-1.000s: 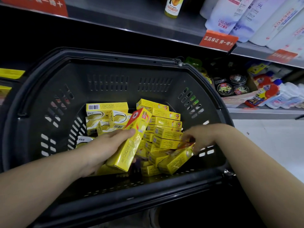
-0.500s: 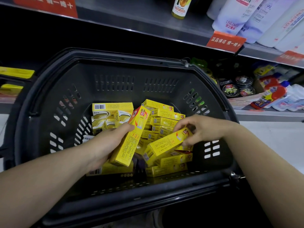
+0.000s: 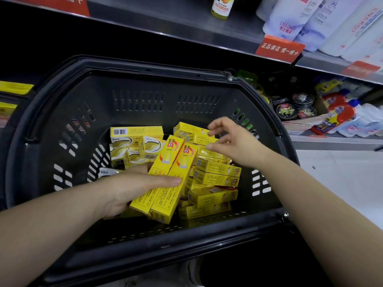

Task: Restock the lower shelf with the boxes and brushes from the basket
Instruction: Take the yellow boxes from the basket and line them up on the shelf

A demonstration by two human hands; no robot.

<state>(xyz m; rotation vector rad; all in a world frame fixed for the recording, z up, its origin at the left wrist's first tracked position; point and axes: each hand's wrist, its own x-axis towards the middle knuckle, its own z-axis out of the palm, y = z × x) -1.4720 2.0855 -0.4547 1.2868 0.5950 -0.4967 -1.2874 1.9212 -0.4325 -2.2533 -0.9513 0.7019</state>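
Note:
A black plastic basket [image 3: 145, 67] fills the view, holding several yellow boxes [image 3: 215, 177] stacked at its right and white-and-yellow brush packs [image 3: 134, 141] at its back left. My left hand [image 3: 128, 189] grips two long yellow boxes [image 3: 170, 179] side by side, thumb lying across their fronts, tilted up toward the right. My right hand [image 3: 232, 143] hovers over the top of the stack with spread, loosely curled fingers and holds nothing. The lower shelf [image 3: 331, 139] lies to the right behind the basket.
Round black tins [image 3: 294, 106], red bottles [image 3: 335, 117] and white pouches sit on the lower shelf at right. The upper shelf carries white bottles [image 3: 310, 17] and red price tags [image 3: 279, 48]. Yellow boxes show at the far left edge [image 3: 12, 88]. White floor lies at right.
My right hand passed its yellow box beside the one in my left hand, let go, and rose over the stack. My left hand now holds two boxes instead of one.

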